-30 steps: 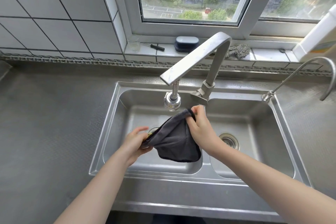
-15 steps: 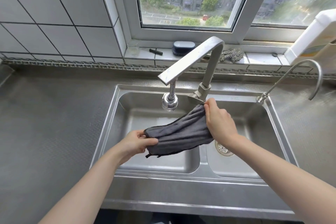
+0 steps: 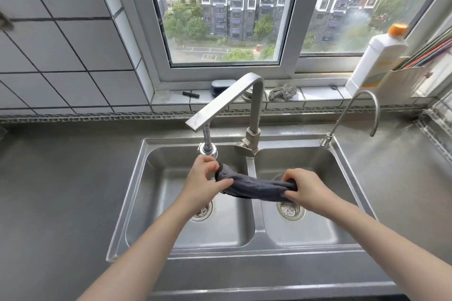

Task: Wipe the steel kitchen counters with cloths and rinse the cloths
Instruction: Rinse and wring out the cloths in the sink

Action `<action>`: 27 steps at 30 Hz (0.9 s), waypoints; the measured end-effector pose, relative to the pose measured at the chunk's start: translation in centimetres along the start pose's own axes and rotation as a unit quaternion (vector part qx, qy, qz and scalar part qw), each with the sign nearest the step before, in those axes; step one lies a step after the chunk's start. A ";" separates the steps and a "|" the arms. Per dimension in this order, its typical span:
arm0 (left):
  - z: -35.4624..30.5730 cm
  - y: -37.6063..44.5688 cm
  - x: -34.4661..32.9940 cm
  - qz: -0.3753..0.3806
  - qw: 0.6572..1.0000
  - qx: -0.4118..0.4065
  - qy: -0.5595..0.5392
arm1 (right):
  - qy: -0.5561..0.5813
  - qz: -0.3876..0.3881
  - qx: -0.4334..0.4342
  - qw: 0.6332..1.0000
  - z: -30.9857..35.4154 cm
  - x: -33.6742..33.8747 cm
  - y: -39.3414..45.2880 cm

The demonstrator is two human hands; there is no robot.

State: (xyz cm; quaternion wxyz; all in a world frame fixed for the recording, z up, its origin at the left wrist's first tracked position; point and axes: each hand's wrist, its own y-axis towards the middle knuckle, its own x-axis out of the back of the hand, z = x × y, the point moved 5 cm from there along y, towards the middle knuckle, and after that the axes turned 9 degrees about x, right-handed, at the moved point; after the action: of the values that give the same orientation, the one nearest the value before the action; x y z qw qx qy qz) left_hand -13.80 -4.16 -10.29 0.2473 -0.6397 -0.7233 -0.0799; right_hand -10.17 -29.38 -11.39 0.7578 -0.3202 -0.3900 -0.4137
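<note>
A dark grey cloth (image 3: 254, 187) is bunched into a roll and stretched across the divider of the double steel sink (image 3: 252, 234). My left hand (image 3: 203, 183) grips its left end over the left basin, just under the spray head of the angular tap (image 3: 227, 101). Over the right basin my right hand (image 3: 305, 189) grips the other end. No water is visibly running from the tap. The steel counter (image 3: 61, 190) runs around the sink on both sides.
A thin gooseneck tap (image 3: 362, 107) stands at the sink's back right corner. On the tiled window sill lie a screwdriver (image 3: 190, 93), a dark blue brush (image 3: 220, 85), a steel scourer (image 3: 282, 91) and a white bottle with an orange cap (image 3: 379, 58). Each basin has a drain strainer.
The cloth has gone from hanging loosely spread to a tight roll held level. My left hand rose toward the spray head and my right hand moved right and down over the right basin.
</note>
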 end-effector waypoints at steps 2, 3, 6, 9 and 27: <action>-2.6 -0.3 -1.5 0.024 0.998 -0.066 0.004 | -0.007 -0.054 -0.030 0.998 -1.9 1.8 -0.8; -3.7 -0.6 -1.9 0.016 0.995 -0.094 -0.010 | 0.010 -0.065 -0.033 0.997 -2.5 2.5 -1.1; -7.5 -1.0 -2.4 -0.064 0.983 -0.171 -0.021 | 0.078 -0.088 -0.009 0.993 -2.9 4.9 -1.6; -10.7 -0.5 -1.7 -0.123 0.966 -0.225 -0.026 | 0.141 -0.116 0.028 0.983 -1.8 7.5 -1.6; -15.6 14.3 11.7 -0.174 0.964 -0.088 0.183 | 0.571 -0.136 -0.001 0.810 7.9 10.5 8.3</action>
State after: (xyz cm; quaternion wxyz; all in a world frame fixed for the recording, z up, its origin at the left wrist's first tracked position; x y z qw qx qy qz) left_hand 3.34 1.86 5.72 0.3005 -0.4979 -0.7558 -0.3009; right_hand -1.72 -23.19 0.15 0.7797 0.0287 0.0739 -0.6211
